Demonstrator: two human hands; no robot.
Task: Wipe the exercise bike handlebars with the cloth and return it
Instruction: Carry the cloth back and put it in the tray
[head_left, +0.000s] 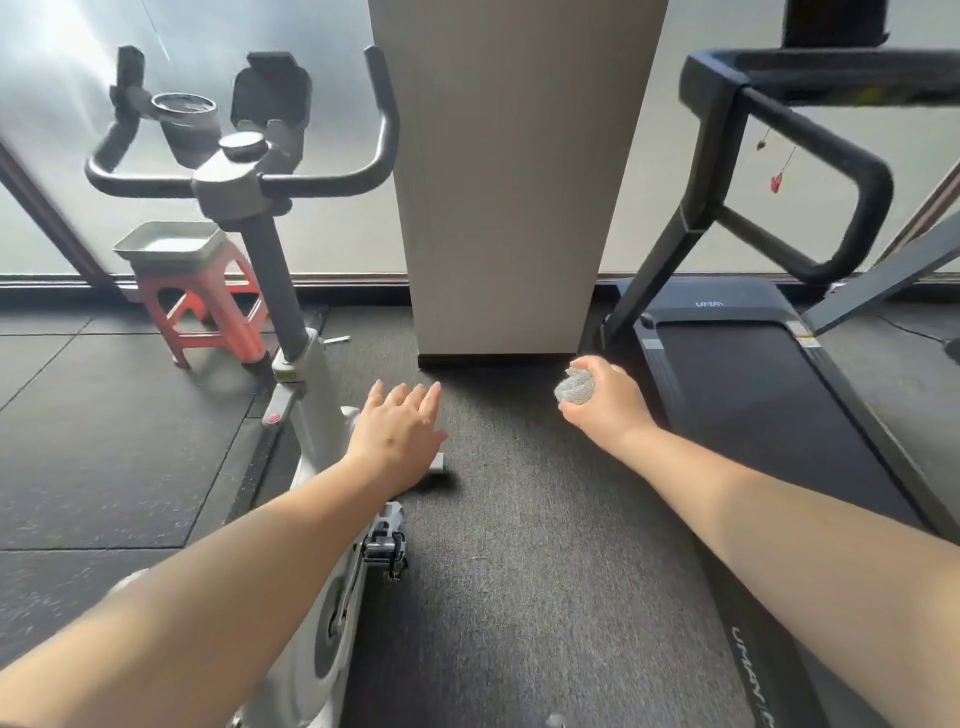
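Right hand (605, 400) grips balled grey mesh cloth (574, 385); left hand (397, 428) flat, fingers spread, below curved black handlebars (322, 179).

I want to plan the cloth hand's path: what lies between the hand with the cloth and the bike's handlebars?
In the head view, the wide beige pillar stands between the right hand, gripping the balled grey mesh cloth, and the black curved handlebars, partly in front of their right grip.

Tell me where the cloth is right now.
In the head view the cloth is balled up in the right hand, right of centre, between the beige pillar's base and the treadmill.
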